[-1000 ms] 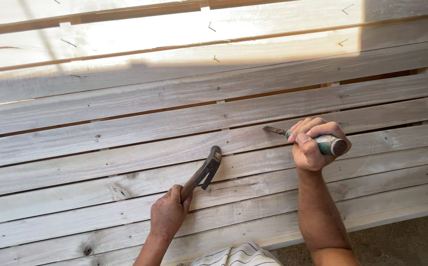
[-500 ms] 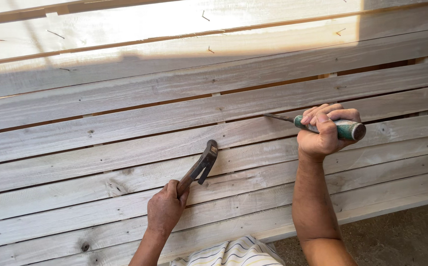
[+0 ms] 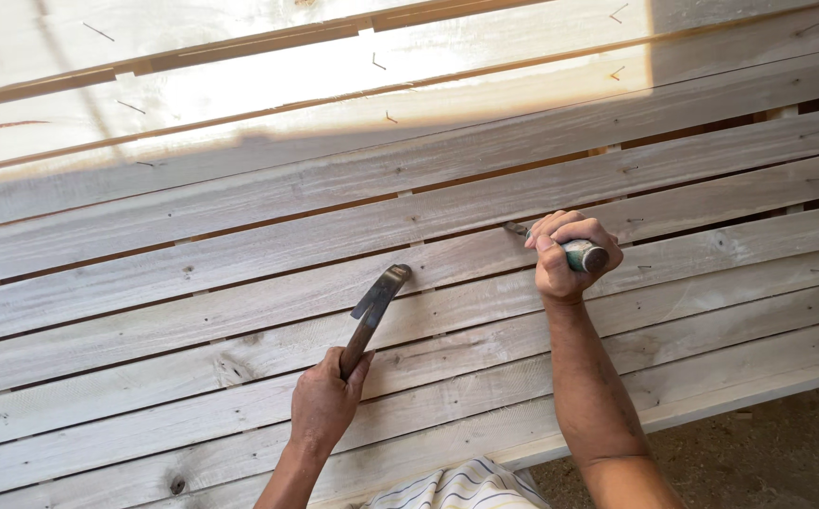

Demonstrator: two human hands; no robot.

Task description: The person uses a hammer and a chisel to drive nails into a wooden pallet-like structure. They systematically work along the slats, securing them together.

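A: Fingers of the left hand (image 3: pixel 322 407), are they closed?

B: Yes, wrapped tight around the handle of the dark metal claw hammer (image 3: pixel 372 311). Its head is up, over the pale grey wooden slats (image 3: pixel 239 311).

A: And the right hand (image 3: pixel 560 256)?

B: A closed fist too, around the green-handled chisel (image 3: pixel 574 253). The metal tip points left and meets the gap between two slats.

A: Farther up?

B: Sunlit boards (image 3: pixel 239 85) with small staples.
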